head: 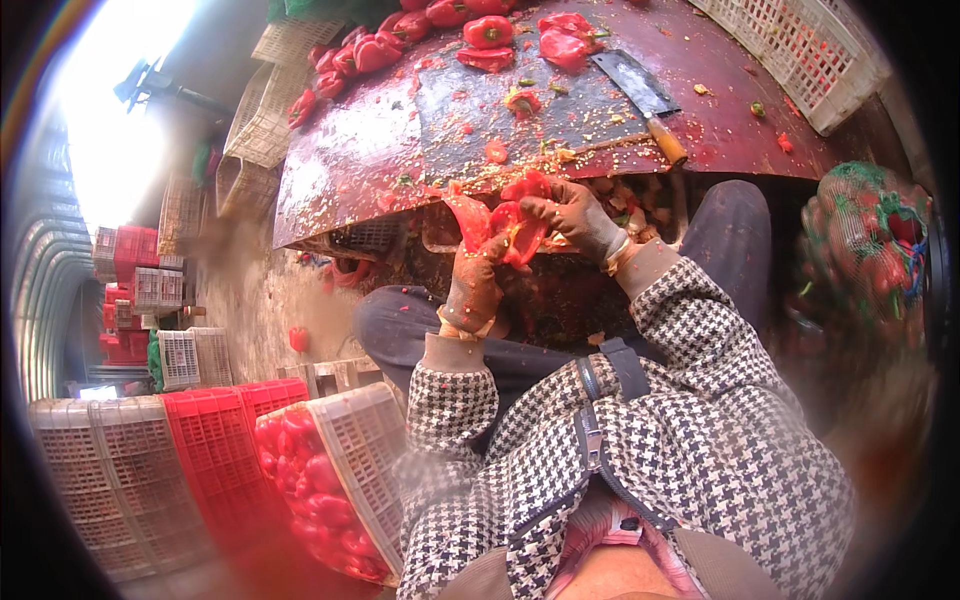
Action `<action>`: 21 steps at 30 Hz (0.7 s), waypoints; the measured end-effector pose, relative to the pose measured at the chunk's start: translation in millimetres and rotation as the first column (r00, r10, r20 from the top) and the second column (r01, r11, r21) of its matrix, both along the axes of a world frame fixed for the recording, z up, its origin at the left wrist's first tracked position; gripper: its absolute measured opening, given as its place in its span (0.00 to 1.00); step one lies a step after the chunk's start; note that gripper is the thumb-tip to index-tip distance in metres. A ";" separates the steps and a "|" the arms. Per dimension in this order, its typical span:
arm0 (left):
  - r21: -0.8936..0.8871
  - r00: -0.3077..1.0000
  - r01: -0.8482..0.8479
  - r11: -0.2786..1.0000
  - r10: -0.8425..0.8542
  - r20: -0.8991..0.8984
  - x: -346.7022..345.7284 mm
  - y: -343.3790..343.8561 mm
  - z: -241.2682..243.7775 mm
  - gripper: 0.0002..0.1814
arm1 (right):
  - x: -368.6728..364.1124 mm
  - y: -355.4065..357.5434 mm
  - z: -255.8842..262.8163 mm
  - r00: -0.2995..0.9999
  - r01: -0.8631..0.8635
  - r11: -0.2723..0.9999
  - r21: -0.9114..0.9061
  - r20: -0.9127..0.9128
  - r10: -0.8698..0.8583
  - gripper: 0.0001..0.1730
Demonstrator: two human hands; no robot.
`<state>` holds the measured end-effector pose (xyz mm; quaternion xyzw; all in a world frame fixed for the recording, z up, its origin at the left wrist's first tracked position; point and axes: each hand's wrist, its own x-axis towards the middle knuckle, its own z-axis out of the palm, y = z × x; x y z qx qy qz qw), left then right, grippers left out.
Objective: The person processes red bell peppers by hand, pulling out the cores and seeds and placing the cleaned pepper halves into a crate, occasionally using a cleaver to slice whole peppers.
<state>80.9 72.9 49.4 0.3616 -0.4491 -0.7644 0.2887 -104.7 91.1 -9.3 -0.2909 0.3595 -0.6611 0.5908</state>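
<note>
Both gloved hands meet just off the front edge of a dark red table (352,169). My left hand (474,289) grips an opened red bell pepper (517,229), whose hollow inside shows. Fingers of my right hand (574,214) pinch the same pepper's upper right side. Beneath the hands stands a container (682,217) of pepper scraps, partly hidden by my right hand. On a dark seed-strewn sheet (450,105) lie cut pepper pieces (564,41) and a cored pepper top (523,101). A cleaver (636,82) with a wooden handle rests to the right, its handle towards me.
Whole red peppers (375,52) are heaped at the table's far left. A white plastic crate (802,56) stands far right, and a green net sack of peppers (870,240) beside my knee. At lower left, a crate of red peppers (319,480) adjoins red crates (217,450).
</note>
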 end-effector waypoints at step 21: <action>0.406 0.970 0.176 0.897 -0.089 -0.225 1.5 28.2 -3.5 0.27 | 19.2 8.0 10.4 0.929 -0.333 0.919 -0.210 0.096 0.359 0.20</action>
